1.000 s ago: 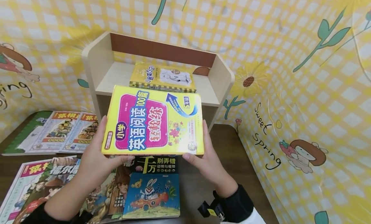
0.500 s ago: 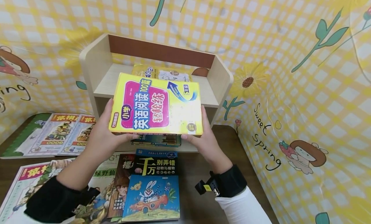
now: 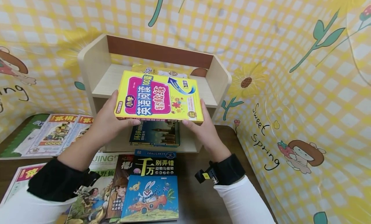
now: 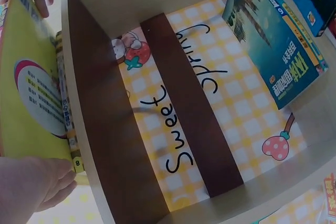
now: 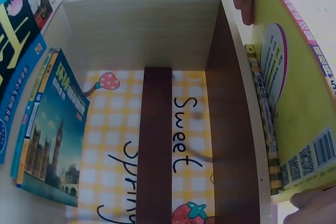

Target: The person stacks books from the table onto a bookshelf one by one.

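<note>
Just beyond both wrists, a wooden shelf (image 3: 98,61) stands on the dark tabletop (image 3: 200,198) against yellow checked walls. The left hand (image 3: 108,124) and right hand (image 3: 201,129) pinch a yellow book (image 3: 157,96) by its sides over the upper shelf board.

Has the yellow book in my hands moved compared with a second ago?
Yes. The yellow book has moved up and away, from in front of the wooden shelf to over its upper board, above the book lying there.
</note>
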Available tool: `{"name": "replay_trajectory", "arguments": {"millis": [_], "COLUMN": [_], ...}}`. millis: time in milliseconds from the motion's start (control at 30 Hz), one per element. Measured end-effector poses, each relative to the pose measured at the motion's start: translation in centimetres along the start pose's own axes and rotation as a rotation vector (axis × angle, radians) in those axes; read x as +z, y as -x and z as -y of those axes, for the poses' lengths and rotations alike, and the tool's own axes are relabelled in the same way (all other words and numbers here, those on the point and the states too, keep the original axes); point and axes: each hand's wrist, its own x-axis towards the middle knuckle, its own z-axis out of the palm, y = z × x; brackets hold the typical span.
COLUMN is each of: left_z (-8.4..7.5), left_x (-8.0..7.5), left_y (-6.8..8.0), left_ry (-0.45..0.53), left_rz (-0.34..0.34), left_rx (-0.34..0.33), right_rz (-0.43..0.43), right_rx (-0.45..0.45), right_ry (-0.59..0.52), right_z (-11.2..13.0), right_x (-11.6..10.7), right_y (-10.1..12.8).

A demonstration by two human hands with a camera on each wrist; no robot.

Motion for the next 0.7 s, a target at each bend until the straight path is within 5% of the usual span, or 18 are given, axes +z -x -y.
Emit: {"name": "replay_trajectory", "arguments": {"millis": [700], "left_z": [-0.6], "left_x": [-0.5], "left_y": [-4.6], "left_ry": [-0.081], "left_rz": [-0.002], "left_rx": [-0.023], "right_rz": [-0.091], "right_rx": [0.052], "right_ry": [0.359], "right_z": [2.0], "right_x": [-0.7], "right_y": [-3.8]}}
